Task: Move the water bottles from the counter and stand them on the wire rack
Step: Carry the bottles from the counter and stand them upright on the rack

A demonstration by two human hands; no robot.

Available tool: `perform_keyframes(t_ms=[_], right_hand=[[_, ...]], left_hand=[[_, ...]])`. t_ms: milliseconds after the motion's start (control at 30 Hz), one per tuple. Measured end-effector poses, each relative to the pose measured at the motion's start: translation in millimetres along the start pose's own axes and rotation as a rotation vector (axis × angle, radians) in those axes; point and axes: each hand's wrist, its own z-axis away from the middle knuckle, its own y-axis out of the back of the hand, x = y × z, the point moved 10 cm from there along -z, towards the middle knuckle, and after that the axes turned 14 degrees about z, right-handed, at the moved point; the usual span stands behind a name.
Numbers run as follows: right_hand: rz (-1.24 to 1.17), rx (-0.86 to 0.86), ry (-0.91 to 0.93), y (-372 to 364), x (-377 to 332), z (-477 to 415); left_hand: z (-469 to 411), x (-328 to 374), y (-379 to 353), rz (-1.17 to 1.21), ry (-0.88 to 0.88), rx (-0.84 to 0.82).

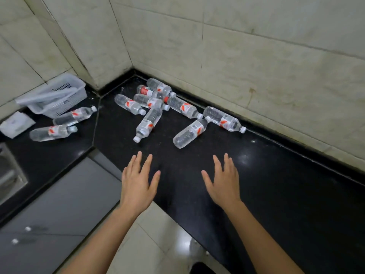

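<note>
Several clear water bottles with red-and-white labels lie on their sides on the black counter (276, 184). Most are heaped in the corner; the nearest ones are a bottle (148, 123) with its white cap toward me and a bottle (190, 133) to its right. Another bottle (224, 118) lies along the wall. Two more bottles (52, 132) (75, 115) lie at the left. My left hand (138, 184) and my right hand (223, 182) hover flat over the counter's near part, fingers straight and spread, holding nothing. No wire rack is in view.
A white plastic basket (57, 95) sits tilted at the back left beside a white packet (15, 123). A metal sink (9, 175) edge shows at far left. Tiled walls (256, 56) close the corner. Grey cabinet fronts (59, 204) and floor tiles lie below.
</note>
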Motion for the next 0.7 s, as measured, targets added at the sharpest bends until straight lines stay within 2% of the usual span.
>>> perform_keyframes(t_ms=[100,333,467,700], right_hand=[[-0.114,-0.109,-0.094,-12.9,-9.4,-47.0],[-0.291,-0.224,-0.227,-30.1,-40.6,-128.2],[-0.395,-0.297,-0.357,-58.7,-49.3,-155.2],[-0.661,-0.258,-0.74,-103.1,-60.2,-171.1]], left_hand=[[-46.3,-18.9,7.2,-0.01,0.015,-0.006],[-160.2,-59.8,10.9,-0.032,0.015,-0.061],[-222.2,-97.0,-18.9,0.123,0.108,-0.18],[-291.9,-154.9,-79.6,-0.005,0.036,-0.451]])
